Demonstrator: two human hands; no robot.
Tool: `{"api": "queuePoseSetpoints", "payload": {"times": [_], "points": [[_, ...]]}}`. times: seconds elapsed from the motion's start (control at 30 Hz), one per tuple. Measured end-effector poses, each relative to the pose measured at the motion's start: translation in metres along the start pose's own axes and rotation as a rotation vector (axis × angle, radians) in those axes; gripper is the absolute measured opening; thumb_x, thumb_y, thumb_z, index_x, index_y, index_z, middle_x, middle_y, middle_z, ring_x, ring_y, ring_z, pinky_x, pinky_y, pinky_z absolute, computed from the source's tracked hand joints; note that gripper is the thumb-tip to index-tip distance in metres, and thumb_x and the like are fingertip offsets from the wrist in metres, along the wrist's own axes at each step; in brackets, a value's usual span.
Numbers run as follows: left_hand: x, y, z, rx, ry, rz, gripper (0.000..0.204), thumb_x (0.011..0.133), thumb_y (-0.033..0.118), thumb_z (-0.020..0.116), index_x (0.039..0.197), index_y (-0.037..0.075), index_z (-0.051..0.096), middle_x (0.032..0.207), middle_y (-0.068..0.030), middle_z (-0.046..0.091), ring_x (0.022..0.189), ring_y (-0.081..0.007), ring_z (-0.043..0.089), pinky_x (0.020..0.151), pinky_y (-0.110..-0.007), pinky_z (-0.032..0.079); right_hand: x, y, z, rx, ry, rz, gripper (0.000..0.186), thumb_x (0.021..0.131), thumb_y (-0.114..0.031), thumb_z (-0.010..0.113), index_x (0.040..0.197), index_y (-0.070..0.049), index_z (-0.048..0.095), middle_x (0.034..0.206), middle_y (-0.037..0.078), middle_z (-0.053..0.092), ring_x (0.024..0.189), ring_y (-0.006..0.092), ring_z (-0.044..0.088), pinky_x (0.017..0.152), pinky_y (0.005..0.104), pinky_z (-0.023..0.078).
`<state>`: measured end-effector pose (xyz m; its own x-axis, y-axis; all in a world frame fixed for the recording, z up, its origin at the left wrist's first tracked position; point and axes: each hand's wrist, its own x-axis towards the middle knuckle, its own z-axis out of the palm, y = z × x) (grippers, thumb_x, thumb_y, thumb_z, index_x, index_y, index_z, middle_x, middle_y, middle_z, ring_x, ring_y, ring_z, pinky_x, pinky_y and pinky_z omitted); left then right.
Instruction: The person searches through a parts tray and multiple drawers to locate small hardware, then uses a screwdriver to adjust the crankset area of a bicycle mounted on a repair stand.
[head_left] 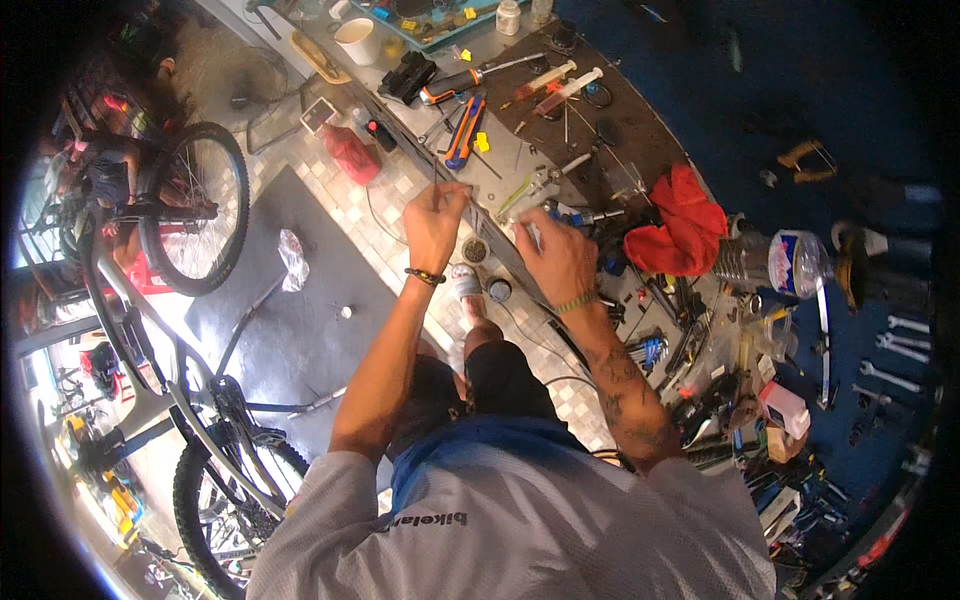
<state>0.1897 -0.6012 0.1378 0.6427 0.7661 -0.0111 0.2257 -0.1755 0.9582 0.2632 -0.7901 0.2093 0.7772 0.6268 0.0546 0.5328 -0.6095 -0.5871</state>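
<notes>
My left hand (437,225) is over the near edge of the cluttered workbench (500,150), its thumb and fingertips pinched together. Whatever they hold, if anything, is too small to make out. To its right, my right hand (557,255) has its fingers curled in toward the thumb, and its grip is likewise unclear. Just beyond the right hand lie green-handled pliers (525,190). A blue and orange utility knife (465,132) rests past the left hand. Right of my right hand sits a crumpled red cloth (680,222).
Two syringes (568,90), an orange-black screwdriver (450,87) and a white cup (357,40) stand or lie farther back. A clear plastic bottle (790,263) is at right, near several wrenches (890,378). On the left are a bicycle (150,400) and a dark mat (290,300).
</notes>
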Motion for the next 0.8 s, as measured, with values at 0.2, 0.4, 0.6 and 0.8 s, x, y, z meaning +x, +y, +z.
{"api": "queuePoseSetpoints", "payload": {"times": [0.2,0.4,0.6,0.8], "points": [[0.001,-0.004,0.001,-0.094,-0.023,-0.223,0.018,0.097,0.018,0.078,0.1,0.0,0.079,0.068,0.0114,0.051,0.059,-0.001,0.034,0.053,-0.024,0.025,0.084,0.03,0.037,-0.245,-0.148,-0.142,0.019,0.097,-0.03,0.069,0.106,-0.013,0.068,0.086,0.015,0.075,0.079,0.0395,0.073,0.065,0.0506,0.056],[-0.003,-0.002,-0.01,-0.18,-0.075,-0.391,0.023,0.097,0.02,0.078,0.101,-0.002,0.077,0.072,0.0039,0.064,0.064,-0.006,0.049,0.057,-0.027,0.039,0.087,0.027,0.032,-0.093,-0.21,-0.049,0.033,0.094,-0.018,0.073,0.123,-0.008,0.064,0.101,0.017,0.074,0.09,0.0354,0.074,0.074,0.0456,0.056],[-0.004,0.007,-0.016,-0.284,-0.067,-0.47,0.021,0.098,0.019,0.078,0.1,-0.001,0.077,0.076,0.0049,0.065,0.067,-0.0038,0.05,0.059,-0.024,0.038,0.086,0.035,0.027,0.648,-0.343,0.188,0.034,0.097,0.005,0.066,0.13,0.001,0.058,0.118,0.015,0.071,0.104,0.023,0.074,0.089,0.0367,0.06],[-0.005,0.031,-0.016,-0.413,-0.067,-0.494,0.016,0.097,0.014,0.079,0.101,-0.002,0.076,0.075,0.0076,0.062,0.065,-0.002,0.047,0.057,-0.022,0.035,0.083,0.015,0.019,1.015,-0.333,0.238,0.026,0.102,0.006,0.063,0.127,0.007,0.059,0.118,0.019,0.072,0.111,0.0259,0.073,0.1,0.0363,0.06]]}}
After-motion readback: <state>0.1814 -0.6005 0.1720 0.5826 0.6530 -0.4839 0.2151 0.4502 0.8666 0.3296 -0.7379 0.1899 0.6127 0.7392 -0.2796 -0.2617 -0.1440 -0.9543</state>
